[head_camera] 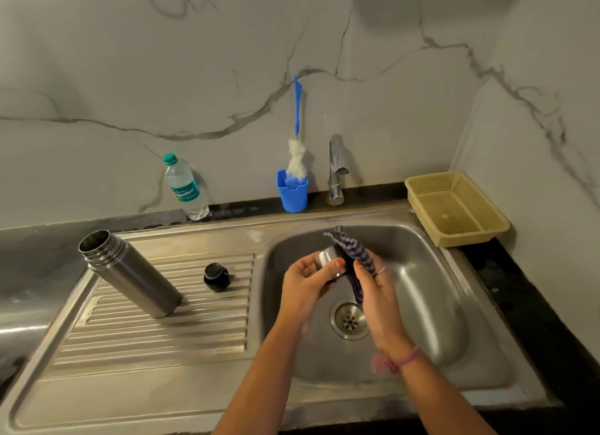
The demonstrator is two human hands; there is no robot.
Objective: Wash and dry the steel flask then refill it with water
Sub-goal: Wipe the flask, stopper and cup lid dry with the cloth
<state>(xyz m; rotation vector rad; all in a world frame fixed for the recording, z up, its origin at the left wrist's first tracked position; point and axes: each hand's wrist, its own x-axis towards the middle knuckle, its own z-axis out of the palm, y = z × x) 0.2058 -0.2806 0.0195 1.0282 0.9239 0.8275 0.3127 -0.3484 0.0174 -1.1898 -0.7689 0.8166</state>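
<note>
The blue holder [293,194] on the back ledge contains a bottle brush [297,148], head down in the holder, blue handle leaning on the marble wall. The tan basket [456,207] at the right corner holds only a small pale scrap on its floor. The plastic bottle [185,187], green cap on, stands at the wall; its water level cannot be told. The sink [422,304] basin shows only its drain [350,319], with the tap [336,168] behind it. The flask [128,272] stands upright and open-mouthed on the ribbed drainboard [156,324], left of the basin; its body is plain brushed steel with threaded rings at the neck, and the interior is dark and unreadable. A black stopper [216,276] sits on the drainboard just right of the flask, apart from it. Over the basin, the left hand [308,278] grips a small steel cup [329,259], fingers curled round its side and thumb on the rim. The right hand [378,288] pinches a checked cloth [352,252] between thumb and fingers, pressing it against the cup; the cloth's free end sticks up above both hands. Both hands are blurred.
</note>
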